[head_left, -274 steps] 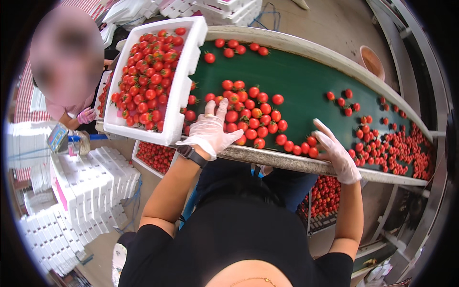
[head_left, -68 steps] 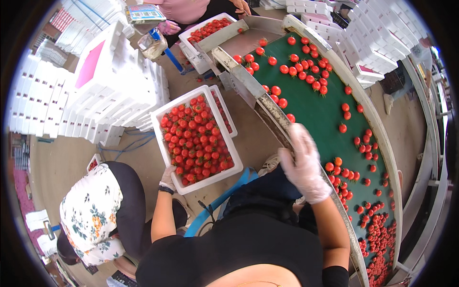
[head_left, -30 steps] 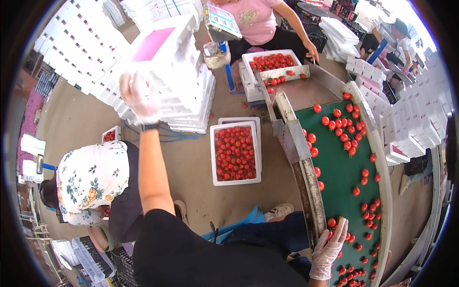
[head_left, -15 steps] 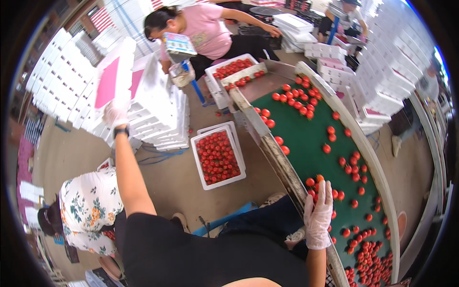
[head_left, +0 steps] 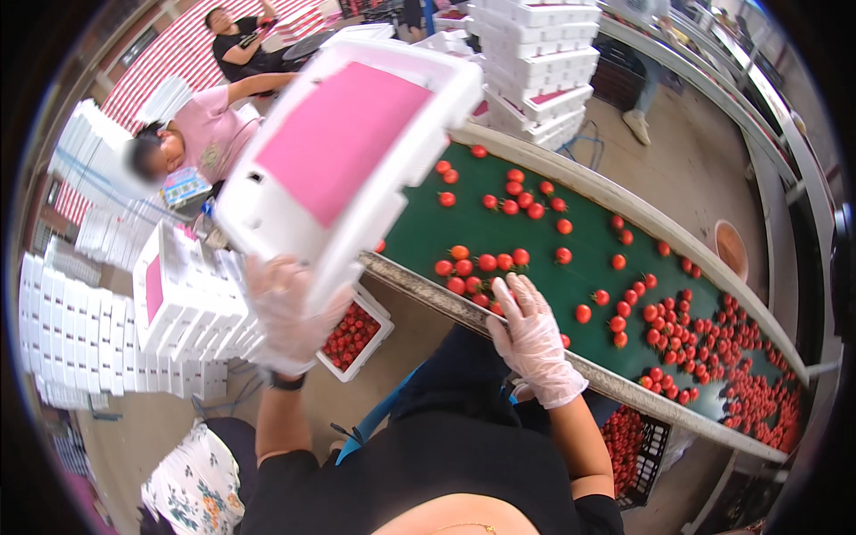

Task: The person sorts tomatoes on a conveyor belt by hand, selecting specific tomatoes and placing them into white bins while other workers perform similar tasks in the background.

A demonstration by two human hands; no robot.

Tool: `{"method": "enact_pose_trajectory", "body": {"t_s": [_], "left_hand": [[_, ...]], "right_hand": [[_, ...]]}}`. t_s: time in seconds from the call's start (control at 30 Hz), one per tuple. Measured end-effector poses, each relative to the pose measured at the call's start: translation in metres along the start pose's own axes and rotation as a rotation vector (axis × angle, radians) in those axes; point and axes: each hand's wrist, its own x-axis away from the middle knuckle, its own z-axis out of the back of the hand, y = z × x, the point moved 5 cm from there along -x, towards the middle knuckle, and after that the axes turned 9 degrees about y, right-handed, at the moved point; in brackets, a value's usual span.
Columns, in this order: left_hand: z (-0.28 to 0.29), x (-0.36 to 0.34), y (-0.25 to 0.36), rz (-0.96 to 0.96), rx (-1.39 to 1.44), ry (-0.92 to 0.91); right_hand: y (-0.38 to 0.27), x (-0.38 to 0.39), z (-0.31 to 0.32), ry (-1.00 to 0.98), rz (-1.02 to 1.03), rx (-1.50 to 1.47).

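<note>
My gloved left hand (head_left: 294, 316) grips the near end of a white foam box (head_left: 415, 80), raised at a tilt over the left end of the conveyor, a pink sheet (head_left: 339, 134) lining its inside. My gloved right hand (head_left: 535, 343) lies over the near rail of the green belt (head_left: 481, 223), fingers apart and touching or just beside a cluster of red cherry tomatoes (head_left: 486, 263). Loose tomatoes are scattered along the belt, densest at its right end. A filled white box (head_left: 357, 334) on the floor is partly hidden behind my left hand.
Stacked foam boxes (head_left: 107, 330) fill the left, with more (head_left: 535, 62) behind the belt. A co-worker in pink (head_left: 214, 134) sits by a scale (head_left: 183, 187); another (head_left: 192, 473) bends at lower left. A black crate of tomatoes (head_left: 629, 446) sits under the belt's near side.
My left hand has lifted the pink-lined box from the left stack and swung it right to the belt. My view has turned toward the belt; my right hand remains at the near rail.
</note>
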Motion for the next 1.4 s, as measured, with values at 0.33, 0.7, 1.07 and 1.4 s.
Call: {"method": "enact_pose_trajectory", "body": {"t_s": [0.33,0.7,1.07,1.4], "left_hand": [[-0.149,0.008,0.062,-0.013,-0.124,-0.117],[-0.104,-0.003,0.123,-0.052,0.46,-0.036],[-0.198,0.027,0.167,-0.025,-0.126,-0.839],[-0.195,-0.002,0.277,0.124,1.093,-0.809]], "right_hand": [[0.077,0.113,0.103,0.208,-0.285,0.321],[0.093,0.129,0.122,0.341,-0.413,0.141],[0.173,0.224,0.225,0.368,-0.801,0.702],[0.175,0.219,0.231,0.48,-0.797,0.675]]}}
